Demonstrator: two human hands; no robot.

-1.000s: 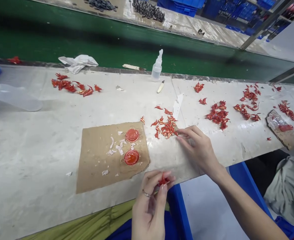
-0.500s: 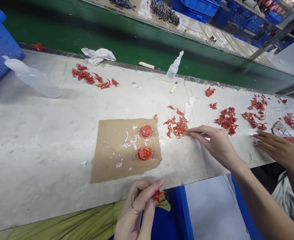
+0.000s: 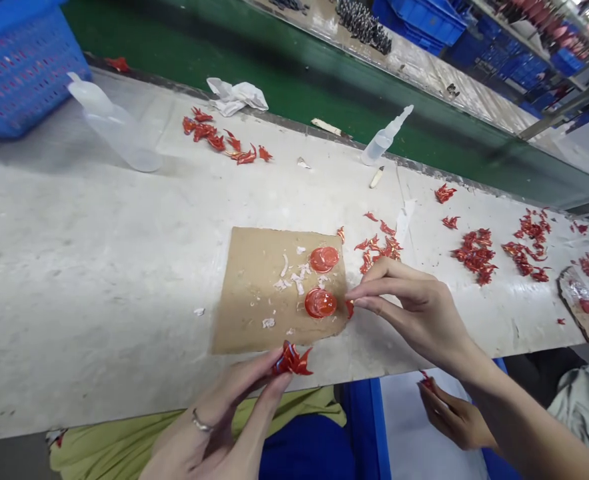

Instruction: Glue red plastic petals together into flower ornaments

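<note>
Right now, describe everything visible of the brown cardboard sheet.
The cardboard sheet is brown, matte, roughly rectangular with ragged torn edges. It lies flat on the pale table near its front edge. Two glossy red discs and white scraps sit on its right half. The right hand has fingertips at its right edge; the left hand holds a red piece just before it.

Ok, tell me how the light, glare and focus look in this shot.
Head view: even light, soft shadows; glare on the table at right; left hand and its red piece slightly soft; the whole scene sits tilted.
</note>
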